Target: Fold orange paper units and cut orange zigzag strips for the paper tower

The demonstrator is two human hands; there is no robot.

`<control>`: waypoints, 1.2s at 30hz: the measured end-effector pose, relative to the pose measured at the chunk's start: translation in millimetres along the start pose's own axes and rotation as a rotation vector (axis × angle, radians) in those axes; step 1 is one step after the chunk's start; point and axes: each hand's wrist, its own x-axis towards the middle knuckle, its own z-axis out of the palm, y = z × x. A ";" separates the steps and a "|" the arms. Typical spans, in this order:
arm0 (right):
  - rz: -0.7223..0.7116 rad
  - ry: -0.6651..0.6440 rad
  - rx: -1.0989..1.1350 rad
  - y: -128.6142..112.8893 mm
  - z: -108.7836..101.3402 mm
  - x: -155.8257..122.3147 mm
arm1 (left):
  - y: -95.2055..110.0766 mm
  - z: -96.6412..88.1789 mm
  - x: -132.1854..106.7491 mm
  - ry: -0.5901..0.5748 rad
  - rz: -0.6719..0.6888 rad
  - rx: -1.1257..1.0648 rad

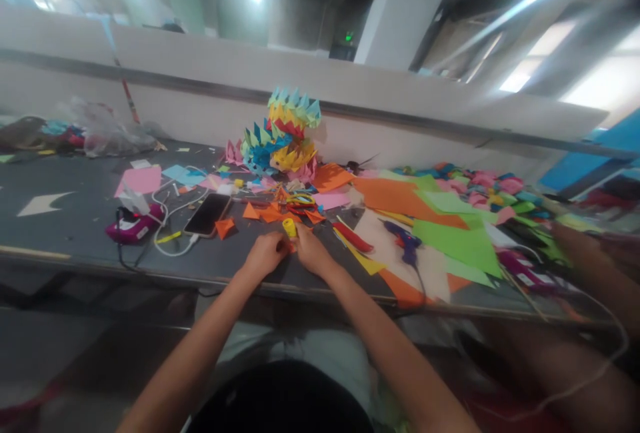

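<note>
Forearms converging on the left hand (265,254) and right hand (311,251), with a yellow piece (289,227) at the fingertips.

Nearest my remote view, both bare forearms ran up from the bottom edge and met at the near rim of the grey table (75,233). I read both hands as curled closed, their fingertips pressed from either side against the yellow piece. It stood upright between them, its top showing above the fingers and its lower part hidden by them. Just beyond the hands lay orange paper scraps (270,211), and a dark phone (207,214) lay to their left, apart from them. A purple glue gun (406,244) and a green sheet (460,239) lay to the right. A stacked paper model (283,133) stood against the far wall. A co-worker's arm (595,273) reached in at the right edge, blurred.
</note>
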 end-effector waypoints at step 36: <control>0.147 0.297 0.185 5.9 -4.1 -7.0 | -0.3 -1.5 -0.5 -0.018 -0.028 -0.027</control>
